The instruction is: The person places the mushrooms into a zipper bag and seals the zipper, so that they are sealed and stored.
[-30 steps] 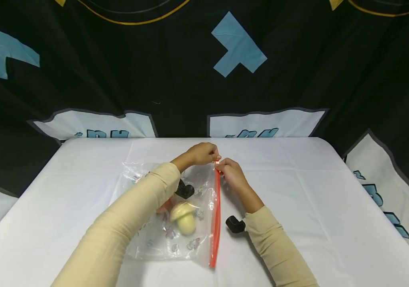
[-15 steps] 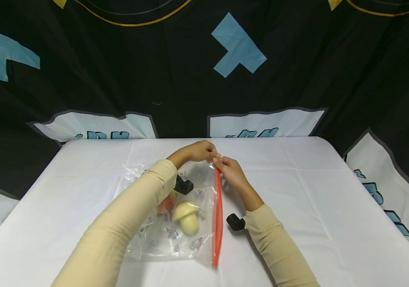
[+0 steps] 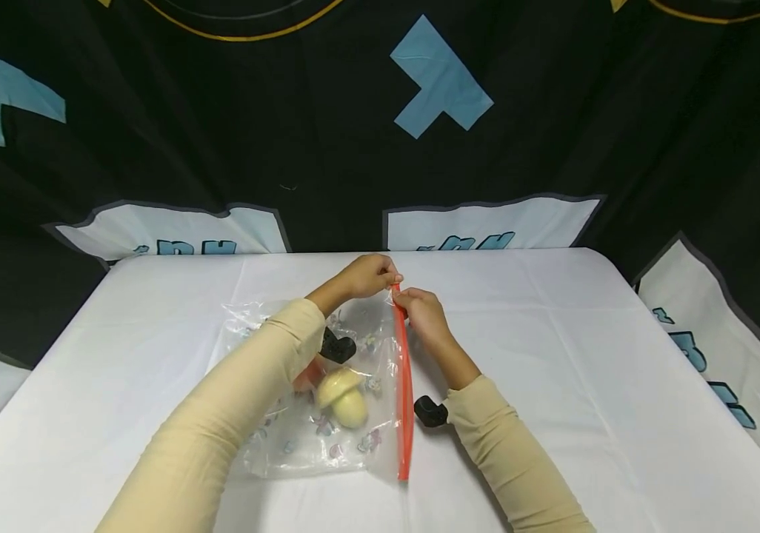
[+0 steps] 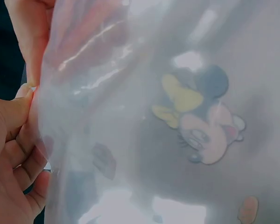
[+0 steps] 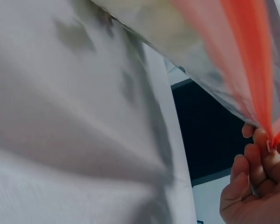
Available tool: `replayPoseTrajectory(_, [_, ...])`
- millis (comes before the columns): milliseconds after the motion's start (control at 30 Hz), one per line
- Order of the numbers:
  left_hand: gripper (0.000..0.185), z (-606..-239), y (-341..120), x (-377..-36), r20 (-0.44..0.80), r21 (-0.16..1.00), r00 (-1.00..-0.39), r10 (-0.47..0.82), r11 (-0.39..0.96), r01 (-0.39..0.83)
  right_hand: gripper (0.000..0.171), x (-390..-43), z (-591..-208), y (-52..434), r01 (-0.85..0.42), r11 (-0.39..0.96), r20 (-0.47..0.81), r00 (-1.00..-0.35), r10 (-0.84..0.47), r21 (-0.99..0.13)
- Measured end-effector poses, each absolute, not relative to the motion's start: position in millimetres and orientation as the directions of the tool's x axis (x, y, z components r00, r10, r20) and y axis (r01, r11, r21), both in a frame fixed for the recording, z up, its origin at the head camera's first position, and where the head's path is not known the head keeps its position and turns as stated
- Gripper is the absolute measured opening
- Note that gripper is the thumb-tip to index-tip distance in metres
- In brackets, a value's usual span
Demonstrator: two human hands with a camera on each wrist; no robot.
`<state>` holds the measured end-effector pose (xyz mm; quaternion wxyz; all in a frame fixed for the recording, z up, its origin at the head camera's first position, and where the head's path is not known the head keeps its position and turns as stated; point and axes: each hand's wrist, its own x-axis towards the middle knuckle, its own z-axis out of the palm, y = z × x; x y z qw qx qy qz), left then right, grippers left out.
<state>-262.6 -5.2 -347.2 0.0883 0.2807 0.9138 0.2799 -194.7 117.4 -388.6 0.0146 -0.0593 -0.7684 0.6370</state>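
A clear zip bag (image 3: 300, 451) with printed cartoon figures lies on the white table, its red zip strip (image 3: 404, 414) running along the right side. Inside are a pale yellow mushroom-shaped piece (image 3: 343, 398) and a reddish piece (image 3: 309, 375), partly covered by the left sleeve. My left hand (image 3: 370, 275) pinches the far end of the strip. Just nearer along it, my right hand (image 3: 425, 314) pinches the strip between thumb and fingers. In the right wrist view, a small pale slider (image 5: 269, 145) shows at those fingertips. In the left wrist view, the bag's film fills most of the picture.
The white cloth-covered table (image 3: 553, 370) extends on both sides of the bag. Behind it hangs a black curtain (image 3: 327, 133) with blue and white shapes. Black wrist cameras sit on the left wrist (image 3: 338, 346) and right wrist (image 3: 430, 411).
Both hands stay at the strip's far end with small shifts. The right fingertips came close to the left ones, then parted slightly. The mushroom-shaped piece shifted a little in the bag.
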Motion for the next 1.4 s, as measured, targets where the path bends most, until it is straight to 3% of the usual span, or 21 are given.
replayPoseTrajectory(900, [0.026, -341, -14, -268, 0.027, 0.468, -0.858, 0.512, 0.752, 0.464, 0.023, -159, -392, 114, 0.083, 0.281, -0.057, -0.994, 0.098, -0.956])
replayPoseTrajectory(1400, [0.024, -341, -23, -269, 0.101, 0.402, -0.865, 0.492, 0.774, 0.488, 0.018, -114, -401, 119, 0.05, 0.38, -0.035, -0.998, 0.045, -0.924])
